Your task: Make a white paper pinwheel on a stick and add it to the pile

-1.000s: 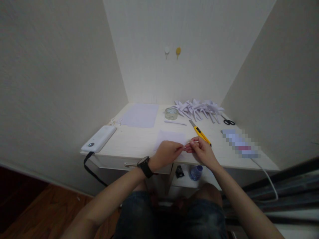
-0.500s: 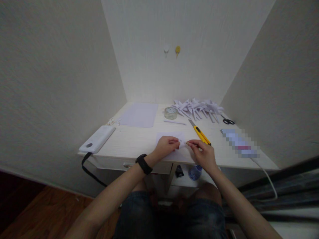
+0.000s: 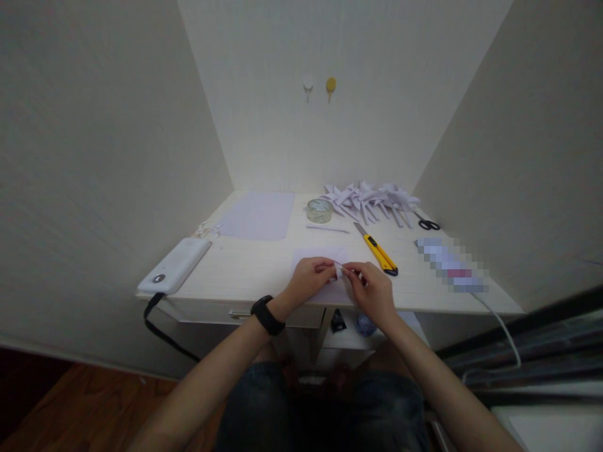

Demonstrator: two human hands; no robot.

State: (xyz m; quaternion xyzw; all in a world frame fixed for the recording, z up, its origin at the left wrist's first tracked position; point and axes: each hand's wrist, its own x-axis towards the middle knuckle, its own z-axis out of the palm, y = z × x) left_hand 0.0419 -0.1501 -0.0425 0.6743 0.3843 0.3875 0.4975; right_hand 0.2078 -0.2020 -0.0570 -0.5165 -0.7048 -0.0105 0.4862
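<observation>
My left hand point(image 3: 309, 280) and my right hand point(image 3: 370, 290) meet at the front edge of a pale wooden desk point(image 3: 254, 267), fingertips pinched together on a small white folded paper piece point(image 3: 340, 271). Both hands hover over a white paper sheet point(image 3: 315, 256) lying flat on the desk. A black watch sits on my left wrist. A yellow utility knife point(image 3: 377, 252) lies just right of my right hand, its blade out and pointing away.
At the back lie a pile of folded white paper pieces point(image 3: 372, 199), a roll of clear tape point(image 3: 319, 210), black scissors point(image 3: 428, 223) and a larger paper sheet point(image 3: 258, 214). A white power bank point(image 3: 173, 266) with a black cable sits at the left corner. Walls enclose the desk on three sides.
Both hands have shifted slightly left and forward, fingertips staying together on the small paper piece. The camera view has drifted a little to the right.
</observation>
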